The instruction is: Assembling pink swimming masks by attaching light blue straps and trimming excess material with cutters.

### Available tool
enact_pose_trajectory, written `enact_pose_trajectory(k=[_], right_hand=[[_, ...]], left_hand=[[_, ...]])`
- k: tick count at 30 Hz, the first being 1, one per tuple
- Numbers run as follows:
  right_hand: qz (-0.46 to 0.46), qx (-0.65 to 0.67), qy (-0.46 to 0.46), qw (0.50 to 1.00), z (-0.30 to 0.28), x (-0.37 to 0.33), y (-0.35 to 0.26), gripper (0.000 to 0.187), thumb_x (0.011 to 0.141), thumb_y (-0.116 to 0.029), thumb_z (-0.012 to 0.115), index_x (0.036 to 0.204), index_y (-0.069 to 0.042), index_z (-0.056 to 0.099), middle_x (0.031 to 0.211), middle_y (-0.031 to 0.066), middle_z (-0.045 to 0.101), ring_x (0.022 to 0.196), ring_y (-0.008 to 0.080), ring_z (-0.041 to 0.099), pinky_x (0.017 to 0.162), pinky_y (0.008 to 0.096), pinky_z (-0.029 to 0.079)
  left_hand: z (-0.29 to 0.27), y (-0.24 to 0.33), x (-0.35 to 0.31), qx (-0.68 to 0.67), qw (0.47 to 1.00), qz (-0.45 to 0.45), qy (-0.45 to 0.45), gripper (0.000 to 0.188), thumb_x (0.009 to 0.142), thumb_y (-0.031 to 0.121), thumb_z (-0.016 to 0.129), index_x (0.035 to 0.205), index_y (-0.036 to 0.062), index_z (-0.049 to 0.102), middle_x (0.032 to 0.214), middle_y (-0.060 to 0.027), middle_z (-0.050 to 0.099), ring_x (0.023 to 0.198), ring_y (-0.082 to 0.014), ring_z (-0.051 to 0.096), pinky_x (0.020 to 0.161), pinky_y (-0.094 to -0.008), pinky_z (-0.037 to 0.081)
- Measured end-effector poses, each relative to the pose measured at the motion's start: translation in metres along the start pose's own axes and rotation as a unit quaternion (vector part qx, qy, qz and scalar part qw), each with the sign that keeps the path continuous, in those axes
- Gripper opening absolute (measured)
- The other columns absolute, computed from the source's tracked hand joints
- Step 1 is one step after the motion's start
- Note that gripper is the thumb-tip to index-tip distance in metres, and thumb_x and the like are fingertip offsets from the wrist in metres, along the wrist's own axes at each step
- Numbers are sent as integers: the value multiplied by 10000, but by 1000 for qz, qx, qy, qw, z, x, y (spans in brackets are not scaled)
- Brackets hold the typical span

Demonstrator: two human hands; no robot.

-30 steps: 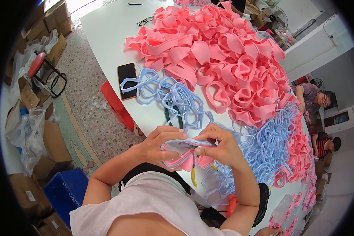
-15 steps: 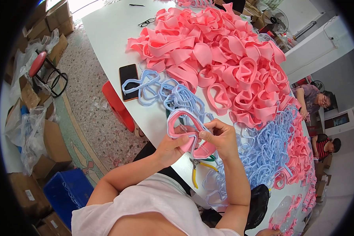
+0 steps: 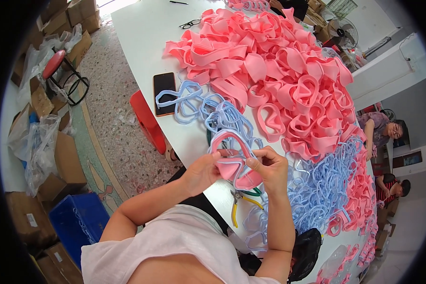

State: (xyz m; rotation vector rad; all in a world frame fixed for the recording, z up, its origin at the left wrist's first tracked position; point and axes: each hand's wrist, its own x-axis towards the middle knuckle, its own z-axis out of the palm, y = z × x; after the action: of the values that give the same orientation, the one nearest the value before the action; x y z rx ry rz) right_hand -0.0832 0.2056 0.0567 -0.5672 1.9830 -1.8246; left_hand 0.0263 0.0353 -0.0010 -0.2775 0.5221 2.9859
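Note:
Between my two hands, just above the table edge, is a pink foam goggle-shaped loop with a pale blue frame (image 3: 231, 169) along its rim. My left hand (image 3: 201, 174) pinches its left side with thumb and fingers. On the opposite side, my right hand (image 3: 271, 171) grips the rim between thumb and bent fingers. Some fingertips are hidden behind the loop. Beneath it lie cutting pliers with yellow handles (image 3: 235, 215). Loose pale blue frames (image 3: 228, 116) lie just beyond my hands, and a large tangle of blue frames (image 3: 312, 189) spreads to the right.
A big heap of pink foam loops (image 3: 255, 66) covers the far table. A phone (image 3: 164, 87) and glasses (image 3: 190, 23) lie at its left. A red stool (image 3: 146, 120) stands by the table edge, a blue crate (image 3: 78, 220) at lower left. Two people (image 3: 376, 125) sit at the right.
My left hand has shifted its hold, its thumb now higher on the loop's left side. The loop's pink lower part has been turned and folded differently. The whole view has shifted slightly.

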Motion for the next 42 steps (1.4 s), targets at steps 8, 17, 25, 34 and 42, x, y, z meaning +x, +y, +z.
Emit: enact_pose_trajectory(k=[8, 17, 25, 34, 42], right_hand=[[11, -1, 12, 1000, -10, 0, -6, 226, 709, -50, 844, 894, 11, 730, 742, -45, 463, 644, 52, 388, 569, 217, 314], [-21, -124, 28, 992, -9, -2, -12, 213, 732, -100, 829, 911, -16, 749, 722, -39, 467, 627, 61, 384, 561, 229, 306], [-29, -93, 2, 995, -27, -17, -14, 280, 842, -78, 724, 1091, -13, 612, 947, 25, 581, 798, 92, 553, 658, 221, 456], [-41, -174, 100, 979, -16, -17, -9, 205, 817, -27, 721, 964, 2, 581, 879, 52, 602, 744, 103, 572, 648, 241, 494], [-45, -120, 69, 989, -31, -15, -3, 226, 803, -70, 767, 954, -1, 613, 819, 16, 587, 761, 94, 559, 642, 239, 495]], left_hand=[[18, 62, 5, 431, 895, 105, -32, 672, 841, 143, 724, 1437, 94, 418, 1052, -26, 519, 971, -106, 547, 824, -287, 498], [26, 67, 23, 538, 842, 51, -10, 535, 832, 36, 716, 1323, 71, 508, 886, -18, 520, 742, -97, 582, 632, -249, 535], [20, 82, 14, 404, 913, 65, 9, 525, 810, 61, 746, 1269, 74, 491, 922, -36, 600, 788, -107, 620, 549, -241, 527], [18, 64, 22, 464, 874, 140, 38, 478, 834, 12, 704, 1260, 71, 496, 800, -11, 523, 687, -85, 570, 500, -222, 489], [23, 68, 10, 656, 708, 259, 13, 598, 801, 121, 756, 1336, 96, 491, 1034, -79, 471, 928, -179, 542, 739, -309, 500]])
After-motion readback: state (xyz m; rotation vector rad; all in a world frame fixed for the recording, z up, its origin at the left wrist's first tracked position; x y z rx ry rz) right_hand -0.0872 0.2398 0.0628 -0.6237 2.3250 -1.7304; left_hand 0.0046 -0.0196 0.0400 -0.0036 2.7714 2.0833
